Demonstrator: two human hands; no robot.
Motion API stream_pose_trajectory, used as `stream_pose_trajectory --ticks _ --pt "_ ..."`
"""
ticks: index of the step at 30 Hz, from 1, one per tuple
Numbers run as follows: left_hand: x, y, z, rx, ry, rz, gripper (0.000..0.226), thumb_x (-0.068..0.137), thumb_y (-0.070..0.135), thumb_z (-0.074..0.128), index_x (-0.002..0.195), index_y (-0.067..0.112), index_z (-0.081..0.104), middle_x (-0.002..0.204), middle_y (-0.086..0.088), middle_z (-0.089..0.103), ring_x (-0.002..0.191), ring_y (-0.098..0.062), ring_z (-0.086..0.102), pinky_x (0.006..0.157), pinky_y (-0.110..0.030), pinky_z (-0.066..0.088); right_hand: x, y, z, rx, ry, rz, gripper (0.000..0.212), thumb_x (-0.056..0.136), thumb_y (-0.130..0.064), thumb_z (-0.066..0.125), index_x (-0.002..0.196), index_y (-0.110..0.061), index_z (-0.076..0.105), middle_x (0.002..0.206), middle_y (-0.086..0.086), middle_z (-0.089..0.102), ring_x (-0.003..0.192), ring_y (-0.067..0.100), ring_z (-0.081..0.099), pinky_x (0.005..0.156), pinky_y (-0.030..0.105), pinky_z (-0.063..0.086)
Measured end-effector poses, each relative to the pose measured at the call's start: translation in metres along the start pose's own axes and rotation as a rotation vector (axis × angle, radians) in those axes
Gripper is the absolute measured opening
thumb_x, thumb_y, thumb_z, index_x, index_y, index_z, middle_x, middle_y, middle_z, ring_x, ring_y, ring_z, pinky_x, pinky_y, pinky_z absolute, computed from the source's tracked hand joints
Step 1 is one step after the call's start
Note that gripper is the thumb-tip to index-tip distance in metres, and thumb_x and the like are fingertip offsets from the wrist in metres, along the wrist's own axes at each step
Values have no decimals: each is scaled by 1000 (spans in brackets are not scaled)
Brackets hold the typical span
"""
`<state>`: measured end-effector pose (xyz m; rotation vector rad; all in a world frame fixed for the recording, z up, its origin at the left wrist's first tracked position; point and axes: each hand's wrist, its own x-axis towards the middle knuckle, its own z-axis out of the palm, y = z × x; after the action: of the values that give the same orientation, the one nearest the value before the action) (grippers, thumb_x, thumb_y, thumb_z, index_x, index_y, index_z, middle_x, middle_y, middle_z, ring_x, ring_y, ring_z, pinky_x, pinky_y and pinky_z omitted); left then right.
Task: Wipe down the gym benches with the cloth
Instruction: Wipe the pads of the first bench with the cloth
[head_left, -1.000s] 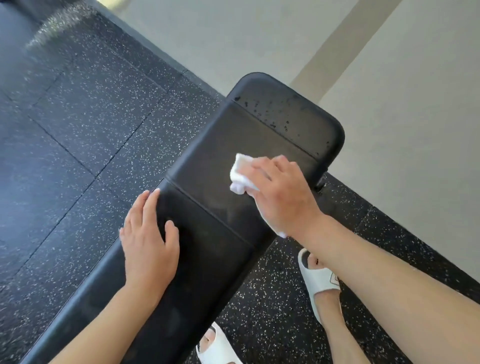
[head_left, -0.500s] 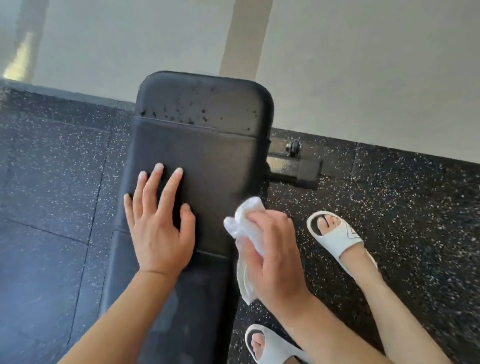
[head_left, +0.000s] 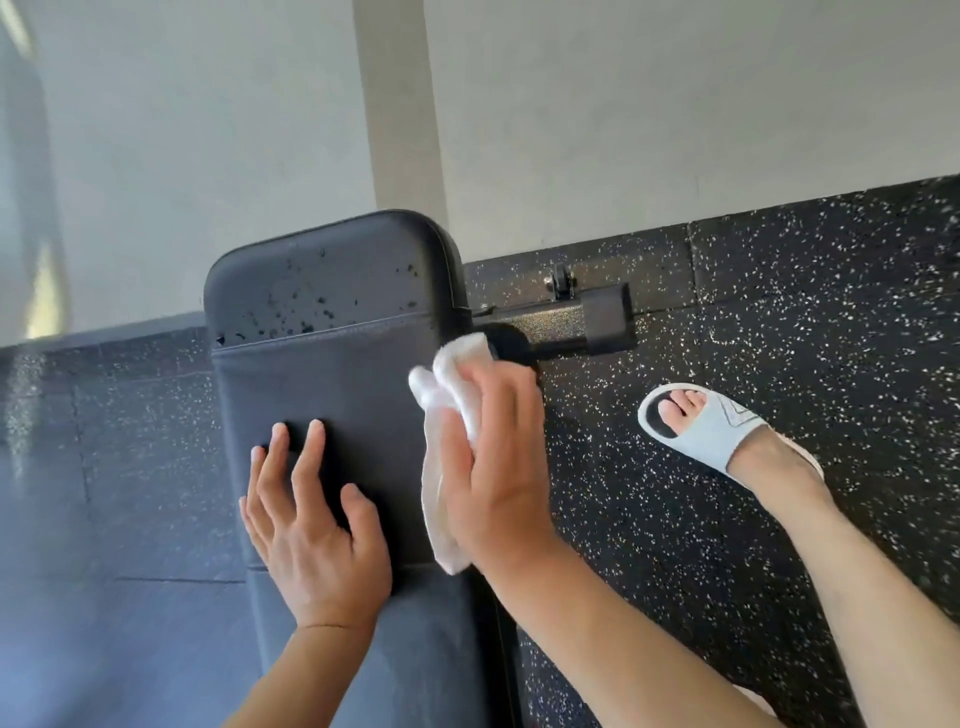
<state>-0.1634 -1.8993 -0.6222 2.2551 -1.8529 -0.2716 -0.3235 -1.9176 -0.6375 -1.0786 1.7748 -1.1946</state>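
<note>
Pressing cloth (head_left: 457, 410) against bench (head_left: 332, 364) right edge, right hand (head_left: 498, 473).

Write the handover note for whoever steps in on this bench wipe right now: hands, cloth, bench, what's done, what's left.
Left hand: flat on the bench pad, fingers straight and spread, holding nothing.
Right hand: grips the white cloth against the right side edge of the bench, beside the black frame bar.
Done: the pad's middle panel, where the left hand rests, shows no drops.
Left: the end panel beyond the seam is speckled with dark drops and needs wiping; then the right edge where the cloth sits. The near end of the pad runs out of view, so its state cannot be told.
</note>
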Motion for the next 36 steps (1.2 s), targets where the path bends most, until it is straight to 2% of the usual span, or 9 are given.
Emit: stream_pose_trajectory --ticks 5,12,16,19,21,25,28,32,36 --pt "0 1 -1 4 -13 -12 64 93 29 41 156 28 45 169 1 31 160 -29 21 126 -64 18 -113 12 -23 20 -80 57 40 105 -27 53 145 -27 47 143 -8 42 129 17 52 107 36 45" --pt "2 1 -1 11 -30 -17 64 92 29 42 156 27 46 169 0 31 160 -31 21 125 -66 18 -53 11 -7 -27 -74 8 38 101 -21 50 138 -19 46 131 -4 44 121 17 48 104 35 43" --pt "2 2 -3 8 -33 -31 64 91 29 43 155 26 48 169 -1 32 160 -31 21 127 -64 15 -15 -3 -11 -128 -133 -154 33 101 -18 55 134 -18 51 128 2 49 109 24 51 98 38 44" --pt "2 1 -4 20 -60 -30 65 91 30 43 156 26 47 170 0 30 161 -31 20 128 -63 13 45 -27 20 -460 -181 -345 25 91 -13 70 116 -17 67 119 5 60 90 29 50 78 41 42" --pt "2 -1 -4 31 -65 -18 65 92 31 44 156 24 46 170 -3 31 161 -32 20 127 -65 14 67 -44 48 -603 -283 -533 21 89 -12 65 110 -17 68 115 6 64 87 30 51 71 42 37" --pt "1 -2 -4 53 -67 -35 60 92 34 44 150 19 49 167 -9 35 159 -36 22 125 -68 16 70 -51 64 -634 -485 -778 20 96 -10 51 107 -17 66 107 4 62 84 26 51 69 41 40" --pt "5 1 -5 54 -66 -32 57 89 34 46 143 17 51 164 -12 39 158 -39 26 125 -68 16 79 -41 39 -609 -632 -883 25 98 -11 55 118 -18 69 112 2 64 86 24 50 72 40 43" --pt "9 0 -9 54 -76 1 64 87 34 49 151 25 48 166 -10 39 157 -38 28 126 -67 16 99 -26 -7 -639 -826 -1056 36 96 -16 65 131 -19 67 124 0 66 89 24 57 76 40 48" --pt "7 -3 -8 30 -63 18 63 88 35 51 150 25 49 166 -7 40 158 -37 29 126 -68 18 107 -33 10 -655 -861 -1070 29 96 -19 69 124 -17 70 113 1 66 87 26 58 74 41 47"
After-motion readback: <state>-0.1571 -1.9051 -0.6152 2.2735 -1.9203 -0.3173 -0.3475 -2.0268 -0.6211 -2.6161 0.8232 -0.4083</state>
